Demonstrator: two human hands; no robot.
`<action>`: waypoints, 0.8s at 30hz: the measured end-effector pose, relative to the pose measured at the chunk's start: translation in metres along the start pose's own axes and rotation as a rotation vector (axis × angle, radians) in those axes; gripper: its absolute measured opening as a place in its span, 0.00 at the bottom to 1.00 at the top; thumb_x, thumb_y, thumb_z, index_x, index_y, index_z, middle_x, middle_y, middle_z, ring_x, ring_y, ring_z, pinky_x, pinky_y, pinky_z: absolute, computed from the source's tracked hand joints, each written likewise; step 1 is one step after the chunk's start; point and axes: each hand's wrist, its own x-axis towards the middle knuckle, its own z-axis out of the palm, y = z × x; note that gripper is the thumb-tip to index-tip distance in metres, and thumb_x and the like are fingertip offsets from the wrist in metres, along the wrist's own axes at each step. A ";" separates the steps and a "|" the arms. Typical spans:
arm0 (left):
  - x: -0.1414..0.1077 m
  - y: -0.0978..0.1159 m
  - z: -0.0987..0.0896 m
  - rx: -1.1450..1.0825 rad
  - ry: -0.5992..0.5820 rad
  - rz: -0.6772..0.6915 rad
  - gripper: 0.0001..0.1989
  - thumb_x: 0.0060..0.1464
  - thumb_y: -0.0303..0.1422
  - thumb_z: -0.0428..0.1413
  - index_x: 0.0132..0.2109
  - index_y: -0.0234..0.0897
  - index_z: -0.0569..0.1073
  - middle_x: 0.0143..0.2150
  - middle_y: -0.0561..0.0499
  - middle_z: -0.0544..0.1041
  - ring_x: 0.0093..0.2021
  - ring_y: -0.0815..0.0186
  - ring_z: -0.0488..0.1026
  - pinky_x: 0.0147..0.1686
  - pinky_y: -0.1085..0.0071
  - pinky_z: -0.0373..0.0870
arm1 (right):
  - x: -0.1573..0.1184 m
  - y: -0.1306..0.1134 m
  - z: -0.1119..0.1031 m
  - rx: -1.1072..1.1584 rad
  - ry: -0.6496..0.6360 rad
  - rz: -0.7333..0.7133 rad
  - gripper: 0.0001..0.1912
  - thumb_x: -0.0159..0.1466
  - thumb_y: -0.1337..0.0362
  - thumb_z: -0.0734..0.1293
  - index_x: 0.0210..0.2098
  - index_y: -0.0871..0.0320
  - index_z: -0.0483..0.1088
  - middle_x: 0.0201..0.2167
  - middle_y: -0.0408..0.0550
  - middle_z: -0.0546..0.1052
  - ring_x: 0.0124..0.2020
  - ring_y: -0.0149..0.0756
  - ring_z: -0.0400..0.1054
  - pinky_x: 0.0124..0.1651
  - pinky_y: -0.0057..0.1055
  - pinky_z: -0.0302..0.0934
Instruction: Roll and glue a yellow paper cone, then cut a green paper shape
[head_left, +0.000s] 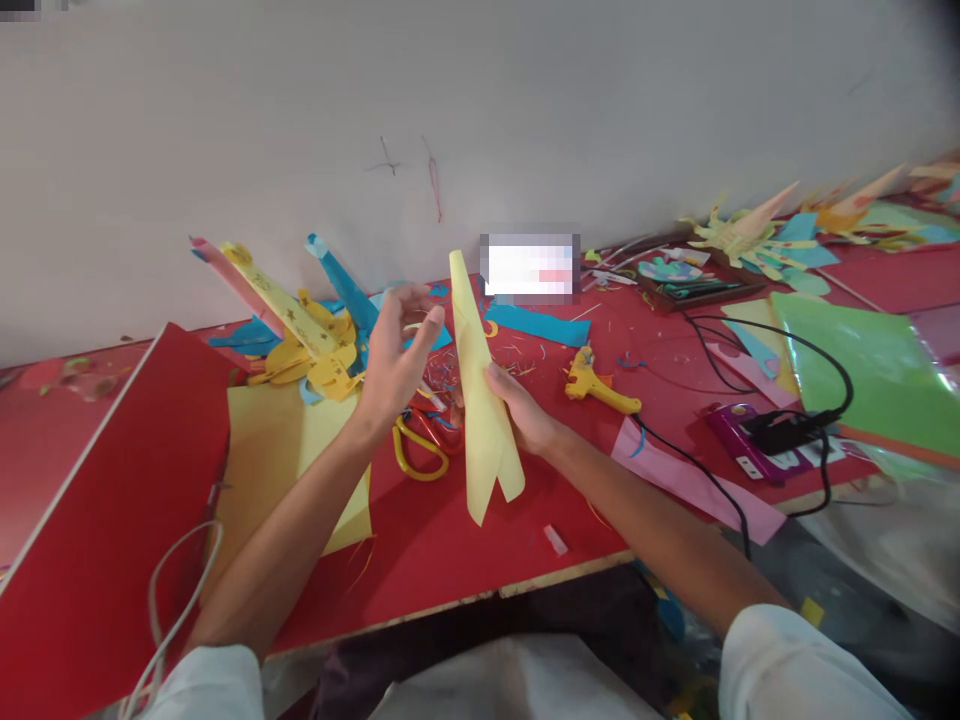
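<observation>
A pale yellow paper cone (480, 410) stands nearly upright over the red table, its narrow end up and its wide, open end pointing down. My right hand (521, 408) grips it from the right side, the thumb showing on the paper and the other fingers hidden behind. To the left of the cone my left hand (400, 355) is raised with its fingers apart, curved and holding nothing. Below that hand lie scissors with yellow handles (421, 462). A yellow glue gun (600, 385) rests on the table to the right.
Yellow sheets (292, 420) and a red board (127, 520) are at the left. Paper cones and flowers (307, 340) stand behind them. A blue strip (540, 325) lies at the back. On the right are a purple power strip (757, 440), black cables, a pink strip (694, 480) and green sheets (862, 360).
</observation>
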 end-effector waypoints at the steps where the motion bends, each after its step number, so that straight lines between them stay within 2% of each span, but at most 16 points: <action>1: 0.001 0.001 -0.002 0.000 -0.009 -0.005 0.20 0.65 0.50 0.61 0.54 0.42 0.74 0.50 0.44 0.80 0.51 0.60 0.79 0.53 0.61 0.77 | 0.000 -0.001 0.001 0.008 -0.008 -0.008 0.33 0.59 0.33 0.74 0.46 0.53 0.68 0.32 0.45 0.81 0.29 0.39 0.77 0.29 0.33 0.74; 5: 0.003 -0.001 -0.002 -0.090 -0.191 -0.100 0.18 0.63 0.49 0.63 0.50 0.41 0.75 0.50 0.45 0.81 0.50 0.60 0.79 0.53 0.62 0.77 | 0.000 -0.002 0.003 0.011 -0.015 -0.033 0.31 0.61 0.39 0.76 0.51 0.52 0.67 0.35 0.45 0.83 0.31 0.40 0.80 0.34 0.35 0.77; 7: 0.002 -0.003 0.001 -0.142 -0.231 -0.150 0.19 0.61 0.47 0.65 0.51 0.40 0.75 0.49 0.45 0.82 0.49 0.60 0.80 0.51 0.62 0.78 | 0.000 0.000 0.003 0.007 -0.002 -0.020 0.30 0.61 0.42 0.77 0.52 0.50 0.66 0.34 0.43 0.82 0.32 0.40 0.80 0.36 0.35 0.78; 12: -0.003 -0.005 0.008 -0.153 -0.199 -0.192 0.20 0.60 0.43 0.65 0.53 0.39 0.71 0.45 0.46 0.82 0.44 0.61 0.80 0.47 0.63 0.78 | 0.001 0.004 0.002 0.011 0.060 0.001 0.29 0.62 0.44 0.77 0.53 0.49 0.65 0.33 0.41 0.82 0.31 0.41 0.81 0.35 0.36 0.77; 16: -0.004 -0.005 0.006 -0.061 -0.187 -0.128 0.24 0.60 0.43 0.66 0.57 0.41 0.70 0.49 0.45 0.81 0.46 0.60 0.80 0.47 0.63 0.77 | 0.001 0.004 0.002 0.005 0.070 -0.005 0.29 0.62 0.44 0.77 0.55 0.50 0.66 0.33 0.42 0.81 0.30 0.40 0.80 0.32 0.35 0.77; 18: -0.003 -0.006 0.003 -0.032 -0.147 -0.102 0.22 0.62 0.45 0.64 0.57 0.42 0.70 0.49 0.45 0.79 0.48 0.60 0.79 0.48 0.63 0.77 | 0.001 0.002 0.002 0.010 0.061 -0.018 0.29 0.62 0.43 0.76 0.53 0.51 0.66 0.33 0.42 0.81 0.29 0.39 0.79 0.30 0.34 0.76; 21: 0.000 -0.008 0.001 -0.008 -0.070 -0.084 0.18 0.65 0.48 0.61 0.53 0.42 0.72 0.48 0.46 0.78 0.47 0.61 0.78 0.49 0.62 0.77 | 0.000 -0.001 0.002 0.016 0.042 -0.033 0.29 0.62 0.41 0.76 0.51 0.52 0.66 0.33 0.43 0.81 0.27 0.38 0.77 0.28 0.33 0.75; 24: 0.001 -0.008 0.001 -0.006 -0.094 -0.093 0.16 0.64 0.48 0.61 0.46 0.40 0.74 0.45 0.46 0.79 0.45 0.61 0.77 0.48 0.61 0.77 | 0.000 -0.001 0.002 0.012 0.035 -0.027 0.30 0.61 0.41 0.76 0.51 0.52 0.66 0.32 0.42 0.81 0.27 0.39 0.78 0.28 0.34 0.75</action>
